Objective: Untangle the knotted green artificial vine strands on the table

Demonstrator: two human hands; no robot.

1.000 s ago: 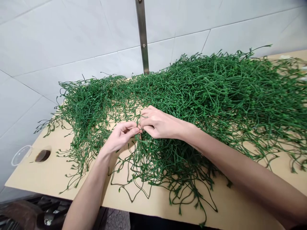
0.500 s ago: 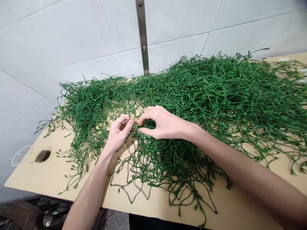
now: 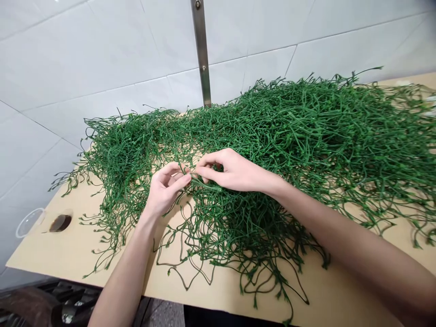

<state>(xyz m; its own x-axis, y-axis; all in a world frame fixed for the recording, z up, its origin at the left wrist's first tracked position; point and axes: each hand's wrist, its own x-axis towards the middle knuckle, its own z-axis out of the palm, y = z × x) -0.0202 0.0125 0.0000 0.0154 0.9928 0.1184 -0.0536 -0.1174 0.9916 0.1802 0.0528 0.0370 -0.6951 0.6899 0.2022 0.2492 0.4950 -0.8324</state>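
My left hand [image 3: 166, 186] pinches a thin green plastic-looking plant stem [image 3: 204, 183] between thumb and fingertips. Close on its right, my right hand [image 3: 235, 172] has thumb and forefinger pressed together at a thin strand by the same stem. The fingertips almost meet, and the exact grip of the right hand is partly hidden. Beneath both hands lies a tangled heap of similar green stems [image 3: 252, 222], with curled ends and small bud-like tips. A larger pile [image 3: 306, 118] spreads behind and to the right; another clump [image 3: 122, 145] lies at the left.
A tan board [image 3: 44, 254] covers the work surface. At its left edge stand a small clear cup of brown liquid [image 3: 60, 223] and a round clear lid [image 3: 30, 222]. Behind rises a tiled wall [image 3: 102, 45] with a metal strip [image 3: 203, 54]. Dark furniture [image 3: 30, 304] shows at lower left.
My hands were close together at the stem; the right hand then opened and drew slightly away, and now its fingers are pinched again. The left hand has shifted a little left.
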